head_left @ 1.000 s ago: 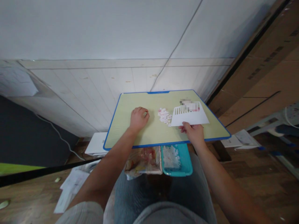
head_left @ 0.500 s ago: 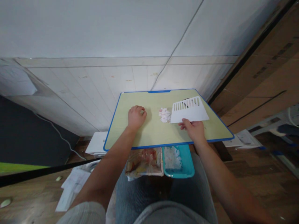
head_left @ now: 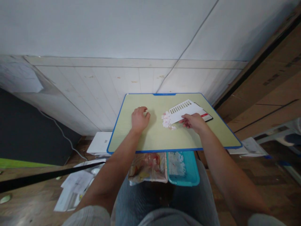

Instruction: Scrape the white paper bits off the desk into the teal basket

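My right hand (head_left: 191, 121) pinches the near edge of a white card with a row of slots (head_left: 182, 111). The card's left end lies against a small heap of pale pinkish-white flakes (head_left: 166, 120), and a few stray bits sit just in front of it. My left hand (head_left: 140, 120) rests on the pale yellow, blue-rimmed tabletop (head_left: 162, 142), left of the heap. Its fingers are curled, with the thumb apart from them, and I see nothing held there. Beyond my right hand, partly covered by the card, lies a flat dark-edged item with a red strip (head_left: 207, 116).
At the table's near edge, over my lap, are a turquoise tray (head_left: 191, 175) holding whitish pieces and a plastic-wrapped package (head_left: 150, 168). A white box (head_left: 100, 142) stands at left below the tabletop. A wall is behind; cardboard (head_left: 261, 94) rises at right.
The slotted card has moved left and tilted, its end now against the flakes, uncovering the dark-edged item. My left hand stays nearly in place; the whole view has shifted slightly.
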Demonstrator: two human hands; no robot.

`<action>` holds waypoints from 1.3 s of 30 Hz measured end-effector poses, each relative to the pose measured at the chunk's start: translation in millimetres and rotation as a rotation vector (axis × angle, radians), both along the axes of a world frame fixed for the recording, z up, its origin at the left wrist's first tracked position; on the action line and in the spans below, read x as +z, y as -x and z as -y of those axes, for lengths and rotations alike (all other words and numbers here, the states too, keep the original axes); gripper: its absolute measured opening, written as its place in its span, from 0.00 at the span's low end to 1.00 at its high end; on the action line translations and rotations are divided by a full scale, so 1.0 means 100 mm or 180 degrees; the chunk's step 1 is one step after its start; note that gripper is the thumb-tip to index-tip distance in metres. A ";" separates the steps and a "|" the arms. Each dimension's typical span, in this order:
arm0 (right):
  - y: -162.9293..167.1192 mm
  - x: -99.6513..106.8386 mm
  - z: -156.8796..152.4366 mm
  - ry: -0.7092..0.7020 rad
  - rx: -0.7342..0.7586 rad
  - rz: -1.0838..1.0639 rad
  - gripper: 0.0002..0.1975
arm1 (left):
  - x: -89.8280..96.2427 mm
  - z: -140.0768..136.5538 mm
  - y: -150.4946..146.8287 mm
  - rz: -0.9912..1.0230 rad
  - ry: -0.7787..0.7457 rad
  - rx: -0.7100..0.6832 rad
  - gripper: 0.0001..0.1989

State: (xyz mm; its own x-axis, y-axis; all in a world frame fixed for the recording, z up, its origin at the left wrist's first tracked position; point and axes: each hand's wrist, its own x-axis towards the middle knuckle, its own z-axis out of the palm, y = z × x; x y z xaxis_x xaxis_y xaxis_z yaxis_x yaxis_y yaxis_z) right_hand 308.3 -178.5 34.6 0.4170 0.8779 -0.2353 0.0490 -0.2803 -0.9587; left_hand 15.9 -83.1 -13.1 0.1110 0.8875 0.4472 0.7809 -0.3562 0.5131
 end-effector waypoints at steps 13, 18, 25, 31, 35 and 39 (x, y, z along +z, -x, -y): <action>0.34 0.08 -0.07 -0.0243 0.0024 0.0384 0.03 | -0.07 -0.09 0.04 0.0943 -0.0149 0.0175 0.20; -0.01 0.02 0.30 -0.0289 -0.0366 0.0494 0.07 | -0.07 -0.10 0.01 0.0909 -0.0121 0.0184 0.18; 0.01 -0.20 0.57 -0.0230 -0.0572 0.0423 0.07 | -0.08 -0.11 0.00 0.0868 -0.0131 0.0115 0.17; 0.37 -0.23 0.30 -0.0496 -0.0262 0.0231 0.08 | -0.07 -0.10 0.01 0.0901 -0.0120 0.0183 0.16; 0.48 -0.22 0.19 -0.0657 -0.0138 0.0275 0.11 | -0.07 -0.10 0.00 0.0893 -0.0113 0.0200 0.16; 0.44 -0.25 0.25 -0.0879 -0.0156 0.0674 0.15 | -0.08 -0.11 0.00 0.0912 -0.0162 0.0163 0.16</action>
State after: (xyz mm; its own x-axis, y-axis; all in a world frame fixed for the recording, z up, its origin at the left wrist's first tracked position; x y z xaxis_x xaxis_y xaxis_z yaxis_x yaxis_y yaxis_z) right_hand 263.9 -203.2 9.7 0.4744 0.8741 0.1044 0.2477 -0.0187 -0.9687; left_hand 15.9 -72.0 -21.2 -0.0705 0.8644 0.4978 0.6244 -0.3509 0.6978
